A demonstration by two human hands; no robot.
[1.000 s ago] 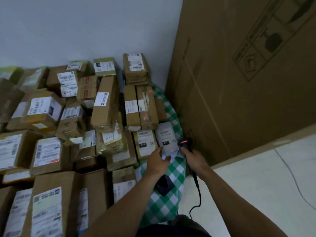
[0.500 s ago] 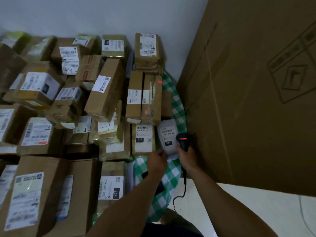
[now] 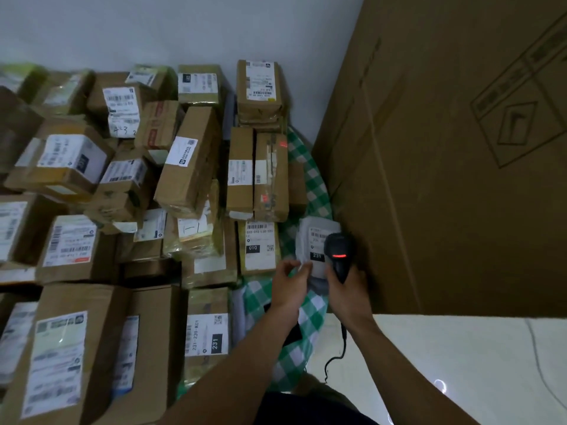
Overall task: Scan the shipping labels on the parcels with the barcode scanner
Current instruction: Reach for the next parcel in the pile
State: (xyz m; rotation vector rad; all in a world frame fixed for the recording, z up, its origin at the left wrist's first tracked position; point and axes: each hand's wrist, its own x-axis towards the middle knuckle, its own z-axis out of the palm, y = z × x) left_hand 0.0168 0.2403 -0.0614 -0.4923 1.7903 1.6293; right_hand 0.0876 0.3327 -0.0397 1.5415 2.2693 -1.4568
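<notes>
A pile of brown cardboard parcels (image 3: 187,167) with white shipping labels fills the left and centre. At its right edge lies a soft white bag parcel (image 3: 310,240) with a label marked 231. My left hand (image 3: 290,286) pinches the lower edge of this bag. My right hand (image 3: 346,297) grips a black barcode scanner (image 3: 339,253) with a red light glowing on its head; the scanner hovers over the bag's label. A red scan spot (image 3: 283,144) shows on a box further back. Beside the bag stands a box with a label marked 010 (image 3: 259,245).
A huge cardboard carton (image 3: 454,154) stands as a wall on the right, close to the scanner. A green-and-white checked cloth (image 3: 306,326) lies under the parcels. The scanner's cable (image 3: 337,354) hangs to the pale floor (image 3: 445,363). A white wall (image 3: 168,29) rises behind the pile.
The view has swung right and closer to the pile. My right hand has brought the scanner forward over the white bag's label, while my left hand stays at the bag's lower edge.
</notes>
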